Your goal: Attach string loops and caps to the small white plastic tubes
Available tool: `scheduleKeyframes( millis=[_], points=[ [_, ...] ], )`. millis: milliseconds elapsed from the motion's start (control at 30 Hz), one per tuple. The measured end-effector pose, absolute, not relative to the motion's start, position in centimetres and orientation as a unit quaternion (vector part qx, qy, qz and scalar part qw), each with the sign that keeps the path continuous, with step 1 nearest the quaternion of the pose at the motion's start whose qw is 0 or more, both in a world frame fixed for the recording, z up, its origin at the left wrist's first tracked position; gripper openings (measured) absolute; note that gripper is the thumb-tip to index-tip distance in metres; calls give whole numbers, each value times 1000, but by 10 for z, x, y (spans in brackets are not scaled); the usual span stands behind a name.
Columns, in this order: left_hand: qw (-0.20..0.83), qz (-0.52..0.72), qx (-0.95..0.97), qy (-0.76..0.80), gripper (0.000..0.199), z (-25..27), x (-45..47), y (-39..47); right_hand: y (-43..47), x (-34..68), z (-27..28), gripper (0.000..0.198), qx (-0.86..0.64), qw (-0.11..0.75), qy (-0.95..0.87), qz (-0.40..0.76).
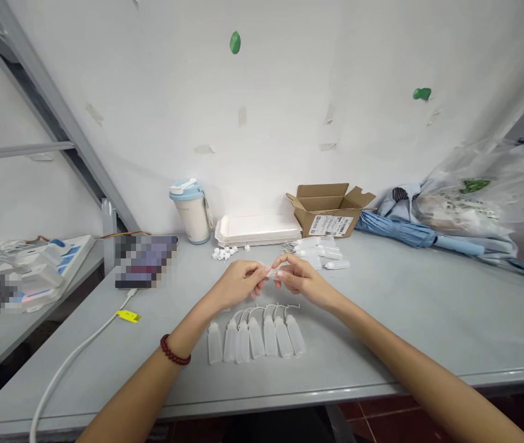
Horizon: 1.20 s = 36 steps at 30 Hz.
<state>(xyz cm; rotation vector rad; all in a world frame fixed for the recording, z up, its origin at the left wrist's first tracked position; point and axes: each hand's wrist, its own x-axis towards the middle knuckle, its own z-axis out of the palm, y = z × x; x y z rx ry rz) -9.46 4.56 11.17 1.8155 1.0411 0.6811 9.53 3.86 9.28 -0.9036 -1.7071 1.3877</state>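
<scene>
My left hand (242, 282) and my right hand (302, 282) meet above the middle of the table, fingertips pinched round a small translucent plastic bottle (271, 272), mostly hidden by the fingers. Just below them lies a row of several translucent squeeze bottles (256, 340), most with thin curved white tubes at their tops. Behind my right hand is a loose pile of similar bottles (320, 247). Several small white caps (224, 253) are scattered beyond my left hand.
Along the wall stand a cup with a blue lid (192, 212), a stack of white trays (259, 229) and an open cardboard box (329, 212). A folded blue umbrella (398, 231) and a plastic bag (469, 191) lie right. At left are a phone (146, 261), white cable (77, 351) and power strip (66, 264).
</scene>
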Motion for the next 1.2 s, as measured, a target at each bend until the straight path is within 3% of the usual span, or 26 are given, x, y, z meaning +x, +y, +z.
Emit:
scheduleKeyframes(
  millis=[633, 1000, 1200],
  points=[
    [414, 320, 759, 389, 22, 108, -90, 42, 36, 94, 96, 32, -380, 343, -511, 690],
    [456, 304, 733, 404, 37, 108, -91, 45, 35, 91, 93, 29, -366, 378, -571, 630],
    [487, 330, 690, 421, 36, 113, -92, 46, 35, 88, 92, 28, -408, 424, -675, 446]
  ],
)
